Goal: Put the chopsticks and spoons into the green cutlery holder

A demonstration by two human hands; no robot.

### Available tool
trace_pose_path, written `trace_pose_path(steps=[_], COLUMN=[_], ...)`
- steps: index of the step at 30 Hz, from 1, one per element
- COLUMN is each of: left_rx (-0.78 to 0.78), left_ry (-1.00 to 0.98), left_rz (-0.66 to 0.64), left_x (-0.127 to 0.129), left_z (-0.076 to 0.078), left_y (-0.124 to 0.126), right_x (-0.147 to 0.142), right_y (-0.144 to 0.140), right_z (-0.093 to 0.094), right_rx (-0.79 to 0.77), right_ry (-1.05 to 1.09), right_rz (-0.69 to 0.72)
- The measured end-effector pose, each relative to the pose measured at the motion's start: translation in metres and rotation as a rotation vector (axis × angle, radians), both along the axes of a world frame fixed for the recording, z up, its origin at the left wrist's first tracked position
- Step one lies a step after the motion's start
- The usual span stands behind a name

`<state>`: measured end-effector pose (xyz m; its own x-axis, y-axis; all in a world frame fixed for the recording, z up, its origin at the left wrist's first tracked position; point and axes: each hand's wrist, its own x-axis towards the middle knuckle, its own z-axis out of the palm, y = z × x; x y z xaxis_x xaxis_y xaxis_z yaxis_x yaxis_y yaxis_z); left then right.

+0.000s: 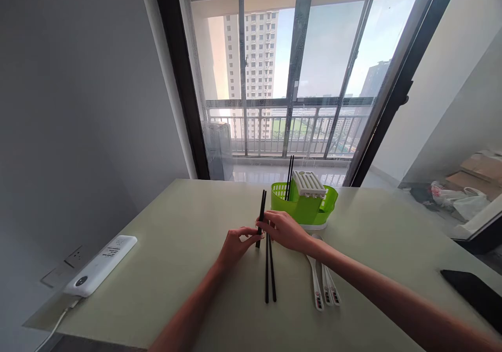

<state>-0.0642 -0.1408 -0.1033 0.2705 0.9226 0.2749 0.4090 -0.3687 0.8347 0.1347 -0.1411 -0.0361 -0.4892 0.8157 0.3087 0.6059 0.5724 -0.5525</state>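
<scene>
Black chopsticks (263, 204) stand nearly upright above the table, pinched between both hands. My left hand (238, 242) is closed on their lower part, thumb and fingers meeting there. Higher up, my right hand (283, 230) grips the same chopsticks with its fingertips. Below the hands, another pair of black chopsticks (270, 273) lies flat on the table. Just behind my right hand is a green utensil holder (309, 209) with a white slotted top, and upright chopsticks (289, 177) stand in its left basket. Several white-handled spoons (325, 284) lie under my right forearm, partly hidden by it.
A white power strip (104, 265) with a cable sits at the left of the pale table (188, 299). A black flat object (472, 292) lies at the right edge. Beyond the table is a glass sliding door (251, 80); cardboard boxes (480, 177) and bags are on the right.
</scene>
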Motion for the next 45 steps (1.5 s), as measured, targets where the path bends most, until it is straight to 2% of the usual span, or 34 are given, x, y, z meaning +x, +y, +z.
trace_pose_path(steps=[5,8,14,22,24,27,30,32,34,36,42,45], left_rx=[-0.035,-0.036,-0.056,-0.039,-0.007,0.006,-0.019,-0.035,-0.048,-0.057,-0.081,-0.075], left_ry=[-0.003,0.008,0.039,0.036,0.047,0.033,0.016,0.01,0.009,0.012,0.045,0.06], left_rz=[-0.033,-0.048,-0.038,-0.018,-0.002,0.005,-0.006,-0.021,-0.033,-0.036,-0.022,-0.026], left_x=[-0.002,-0.002,-0.002,-0.001,-0.001,0.0,0.0,0.0,-0.001,-0.002,-0.002,-0.002], left_z=[0.002,0.001,0.002,-0.003,-0.003,0.0,0.002,0.002,0.0,-0.001,-0.003,-0.004], left_y=[0.0,0.0,0.001,0.002,0.002,0.001,0.001,0.002,0.003,0.003,0.002,0.002], right_x=[0.0,0.002,0.008,0.024,0.035,0.057,0.08,0.092,0.098,0.099,0.088,0.087], right_y=[0.001,0.002,-0.001,0.003,0.008,0.018,0.03,0.04,0.052,0.065,0.103,0.117], right_z=[-0.001,0.006,0.048,0.081,0.098,0.136,0.174,0.188,0.189,0.179,0.127,0.109], right_rx=[0.004,0.014,0.106,0.129,0.137,0.184,0.359,0.477,0.516,0.497,0.292,0.244], right_ry=[-0.012,-0.011,0.202,0.323,0.385,0.494,0.519,0.468,0.384,0.308,0.123,0.085], right_rz=[-0.006,-0.023,-0.165,-0.13,-0.148,-0.185,-0.269,-0.315,-0.349,-0.362,-0.37,-0.38])
